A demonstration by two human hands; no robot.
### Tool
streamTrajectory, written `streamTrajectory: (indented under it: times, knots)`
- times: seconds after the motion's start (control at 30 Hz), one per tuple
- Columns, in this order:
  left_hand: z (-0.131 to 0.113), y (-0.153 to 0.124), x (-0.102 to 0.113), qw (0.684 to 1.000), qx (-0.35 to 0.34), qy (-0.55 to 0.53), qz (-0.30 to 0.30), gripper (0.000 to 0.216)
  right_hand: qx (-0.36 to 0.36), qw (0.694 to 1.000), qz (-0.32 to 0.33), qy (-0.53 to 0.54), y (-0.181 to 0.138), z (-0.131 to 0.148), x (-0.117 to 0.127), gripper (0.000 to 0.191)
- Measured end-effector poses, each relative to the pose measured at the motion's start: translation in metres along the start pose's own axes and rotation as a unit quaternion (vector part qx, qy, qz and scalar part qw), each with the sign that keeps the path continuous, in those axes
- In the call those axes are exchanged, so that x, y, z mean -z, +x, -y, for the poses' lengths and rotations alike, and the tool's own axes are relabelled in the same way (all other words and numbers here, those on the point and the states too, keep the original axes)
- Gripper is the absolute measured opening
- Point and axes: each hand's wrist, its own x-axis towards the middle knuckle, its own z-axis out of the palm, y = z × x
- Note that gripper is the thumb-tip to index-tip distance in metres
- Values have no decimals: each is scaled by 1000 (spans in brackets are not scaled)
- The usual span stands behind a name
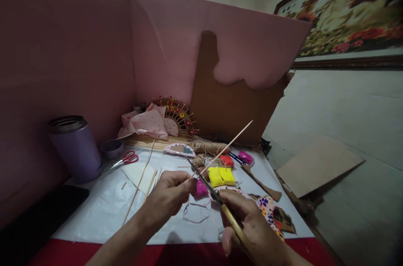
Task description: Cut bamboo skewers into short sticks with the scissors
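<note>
My left hand (pixel 168 199) is closed in a pinch on a thin wooden skewer (pixel 231 142) that slants up to the right. My right hand (pixel 252 230) grips the yellow-handled scissors (pixel 209 188), whose dark blades point up-left and meet the skewer just beside my left fingertips. Under the hands lie packets of yellow clay (pixel 221 176), pink clay (pixel 201 188) and red clay (pixel 226 160) on a white sheet (pixel 103 211).
A purple flask (pixel 75 146) and its cap stand at the left by red-handled scissors (pixel 124 160). Loose skewers (pixel 138 186), twine (pixel 209 147), a stick fan craft (pixel 176 117), pink cloth and cardboard scraps (pixel 261 182) crowd the table. Pink cardboard walls rise behind.
</note>
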Motion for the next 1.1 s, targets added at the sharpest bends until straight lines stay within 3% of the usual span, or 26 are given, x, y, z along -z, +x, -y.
streamTrajectory:
  times: [0.1, 0.17, 0.27, 0.33, 0.37, 0.43, 0.5, 0.57, 0.6, 0.67, 0.77, 0.83, 0.9, 1.0, 1.07, 1.1]
  knots:
    - [2, 3, 4, 978, 92, -165, 86, 34, 59, 993, -35, -97, 0, 5, 4, 29]
    - [5, 4, 2, 966, 120, -202, 104, 33, 85, 985, -60, -136, 1, 6, 6, 28]
    - [10, 6, -6, 991, 75, -113, 21, 33, 84, 987, -66, -120, 3, 3, 6, 28]
    - [14, 5, -12, 993, -46, 46, -97, 31, 68, 993, -59, -81, 3, -1, 5, 36]
    - [17, 5, -14, 972, -119, 137, -153, 28, 59, 995, -54, -59, 3, -3, 4, 39]
    - [23, 3, -16, 894, -238, 302, -229, 21, 39, 998, -36, -16, 3, -7, 2, 43]
    - [27, 1, -15, 825, -285, 412, -261, 20, 26, 999, -24, 11, 2, -8, -2, 42]
    - [27, -1, -13, 804, -278, 454, -263, 22, 25, 999, -31, 11, 2, -8, -5, 41]
    - [25, -1, -12, 816, -263, 447, -255, 23, 27, 999, -37, 5, 2, -8, -6, 41]
    - [19, -2, -10, 870, -212, 381, -232, 27, 28, 999, -40, -2, 2, -8, -7, 39]
    - [6, 0, -7, 956, -113, 202, -181, 32, 24, 999, -36, -22, 2, -8, -5, 33]
    - [1, 3, -3, 989, -35, 72, -124, 30, 28, 997, -38, -54, 2, -7, -2, 25]
    - [1, 6, 1, 997, 47, -43, -53, 28, 45, 993, -47, -98, 2, -5, 1, 21]
    - [5, 10, 6, 976, 134, -161, 51, 30, 73, 986, -57, -139, 2, -1, 3, 24]
    - [9, 12, 5, 974, 137, -169, 58, 31, 68, 988, -55, -131, 2, -1, 4, 25]
    - [11, 11, 3, 984, 109, -136, 26, 30, 61, 989, -55, -120, 2, -1, 4, 27]
